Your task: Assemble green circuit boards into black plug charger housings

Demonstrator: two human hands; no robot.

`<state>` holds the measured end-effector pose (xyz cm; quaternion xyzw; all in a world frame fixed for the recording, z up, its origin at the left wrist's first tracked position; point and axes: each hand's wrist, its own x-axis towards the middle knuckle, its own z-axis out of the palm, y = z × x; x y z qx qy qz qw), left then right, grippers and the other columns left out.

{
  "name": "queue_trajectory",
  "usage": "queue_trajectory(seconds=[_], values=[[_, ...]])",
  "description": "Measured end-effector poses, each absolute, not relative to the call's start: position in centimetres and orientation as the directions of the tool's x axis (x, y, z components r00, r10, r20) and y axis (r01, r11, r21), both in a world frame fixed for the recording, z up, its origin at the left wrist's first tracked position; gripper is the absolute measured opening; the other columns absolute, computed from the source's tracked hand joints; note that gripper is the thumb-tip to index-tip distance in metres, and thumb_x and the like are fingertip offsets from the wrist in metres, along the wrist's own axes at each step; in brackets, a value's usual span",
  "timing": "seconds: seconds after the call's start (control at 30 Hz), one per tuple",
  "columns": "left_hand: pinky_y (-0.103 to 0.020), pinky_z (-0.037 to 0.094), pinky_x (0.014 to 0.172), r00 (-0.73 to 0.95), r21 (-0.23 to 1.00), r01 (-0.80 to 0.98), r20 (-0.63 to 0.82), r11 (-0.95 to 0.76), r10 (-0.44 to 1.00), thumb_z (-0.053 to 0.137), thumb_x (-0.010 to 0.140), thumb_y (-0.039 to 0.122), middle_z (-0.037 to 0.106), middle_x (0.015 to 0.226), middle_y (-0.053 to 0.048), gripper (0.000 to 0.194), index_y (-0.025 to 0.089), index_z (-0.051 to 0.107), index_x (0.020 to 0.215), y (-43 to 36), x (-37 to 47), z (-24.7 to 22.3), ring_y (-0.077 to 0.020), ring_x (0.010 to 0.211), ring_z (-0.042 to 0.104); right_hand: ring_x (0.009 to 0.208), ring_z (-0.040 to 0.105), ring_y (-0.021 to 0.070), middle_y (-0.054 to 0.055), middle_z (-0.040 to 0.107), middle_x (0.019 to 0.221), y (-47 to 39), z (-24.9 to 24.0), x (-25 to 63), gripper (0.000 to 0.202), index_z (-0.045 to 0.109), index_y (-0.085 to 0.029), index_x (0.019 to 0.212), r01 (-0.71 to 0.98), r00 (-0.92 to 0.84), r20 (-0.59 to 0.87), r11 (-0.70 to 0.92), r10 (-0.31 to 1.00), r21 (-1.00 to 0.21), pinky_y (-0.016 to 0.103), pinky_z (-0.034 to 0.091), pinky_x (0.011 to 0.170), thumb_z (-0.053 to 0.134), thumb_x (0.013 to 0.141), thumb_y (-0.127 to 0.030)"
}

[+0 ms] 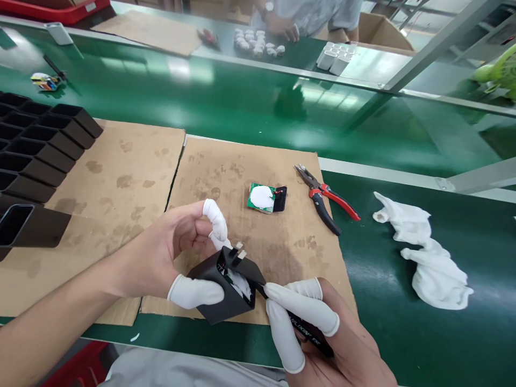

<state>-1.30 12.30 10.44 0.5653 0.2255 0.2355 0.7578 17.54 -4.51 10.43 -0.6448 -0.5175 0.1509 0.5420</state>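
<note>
My left hand (189, 252), with white finger cots on the thumb and fingers, is closed around a black plastic charger housing (217, 293). Its end stands open, showing white filler and parts inside. A black end cap with metal plug prongs (238, 251) tilts at the opening. My right hand (318, 322), also in finger cots, grips black tweezers (306, 329) with pale lettering. Their tips reach the edge of the cap, though the exact contact is hidden by my fingers. Beyond the housing, a green circuit board (262, 197) with a white patch and black end piece lies on the cardboard (226, 166).
Red-and-black pliers (320, 196) lie right of the board. Crumpled white cloths (427, 252) rest on the green bench farther right. Rows of black housings (40, 140) stand at left. Across the bench, a person's hand (282, 27) is near small white parts (256, 42).
</note>
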Motion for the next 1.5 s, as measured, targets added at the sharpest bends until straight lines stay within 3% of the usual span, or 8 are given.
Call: queue_trajectory(seconds=[0.17,0.3,0.4,0.53,0.67,0.97,1.27,1.5], values=[[-0.018,0.055,0.076,0.802,0.97,-0.093,-0.06,0.224,0.594,0.097,0.069,0.007,0.066,0.088,0.005,0.046,0.022,0.065,0.098,12.4,-1.6,10.1,-0.01,0.081,0.062,0.071,0.071,0.0166,-0.001,0.074,0.096,-4.6,9.8,18.4,0.061,0.084,-0.039,0.133,0.505,0.324,0.415,0.215,0.85,-0.836,0.027,0.059,0.055,0.075,0.093,0.006],[-0.018,0.056,0.075,0.805,0.962,-0.116,-0.055,0.249,0.59,0.097,0.07,0.007,0.07,0.088,0.005,0.045,0.022,0.065,0.098,12.3,-1.5,10.3,-0.0099,0.08,0.066,0.069,0.068,0.016,0.0,0.074,0.097,-4.7,9.5,18.7,0.068,0.084,-0.04,0.139,0.53,0.357,0.467,0.236,0.809,-0.815,0.027,0.054,0.049,0.076,0.091,0.008],[-0.017,0.057,0.075,0.801,0.959,-0.132,-0.045,0.25,0.597,0.099,0.07,0.007,0.074,0.091,0.004,0.046,0.021,0.067,0.099,12.3,-1.4,10.3,-0.0098,0.08,0.069,0.065,0.063,0.0147,0.0,0.072,0.097,-4.9,9.5,18.7,0.065,0.084,-0.04,0.138,0.51,0.392,0.443,0.21,0.806,-0.834,0.029,0.049,0.047,0.075,0.093,0.006],[-0.018,0.058,0.077,0.814,0.956,-0.139,-0.038,0.258,0.58,0.1,0.071,0.006,0.078,0.094,0.003,0.047,0.022,0.068,0.102,12.4,-1.4,10.2,-0.0111,0.084,0.074,0.076,0.07,0.0165,0.0,0.072,0.097,-5.0,9.7,18.6,0.059,0.085,-0.038,0.137,0.503,0.301,0.409,0.221,0.862,-0.835,0.027,0.057,0.057,0.078,0.095,0.002],[-0.018,0.058,0.078,0.798,0.955,-0.13,-0.058,0.267,0.599,0.101,0.07,0.007,0.076,0.091,0.003,0.046,0.021,0.069,0.1,12.4,-1.4,10.3,-0.0106,0.083,0.073,0.073,0.067,0.0152,0.0,0.071,0.095,-5.0,9.7,18.4,0.054,0.088,-0.036,0.129,0.513,0.411,0.417,0.173,0.81,-0.841,0.026,0.053,0.055,0.078,0.094,0.004],[-0.019,0.058,0.078,0.81,0.947,-0.132,-0.068,0.294,0.583,0.101,0.073,0.009,0.078,0.092,0.002,0.046,0.02,0.066,0.101,12.4,-1.2,10.3,-0.0117,0.084,0.075,0.078,0.065,0.0147,0.002,0.068,0.095,-4.6,9.2,19.0,0.052,0.086,-0.034,0.134,0.465,0.313,0.388,0.216,0.867,-0.858,0.024,0.054,0.058,0.075,0.099,0.002],[-0.026,0.06,0.076,0.81,0.95,-0.105,-0.091,0.295,0.58,0.104,0.077,0.023,0.077,0.092,-0.001,0.047,0.022,0.063,0.1,12.3,-1.1,10.1,-0.0157,0.081,0.073,0.076,0.067,0.0157,0.001,0.069,0.094,-4.4,9.0,19.0,0.046,0.088,-0.036,0.129,0.447,0.364,0.356,0.174,0.861,-0.877,0.023,0.054,0.055,0.076,0.1,-0.003],[-0.022,0.056,0.073,0.811,0.948,-0.123,-0.073,0.292,0.58,0.104,0.081,0.028,0.074,0.094,0.0,0.048,0.022,0.062,0.103,12.4,-1.3,9.3,-0.0125,0.079,0.069,0.077,0.066,0.0141,0.001,0.068,0.095,-4.4,8.4,19.6,0.047,0.087,-0.036,0.13,0.437,0.344,0.344,0.175,0.874,-0.882,0.022,0.054,0.059,0.079,0.098,-0.002]])
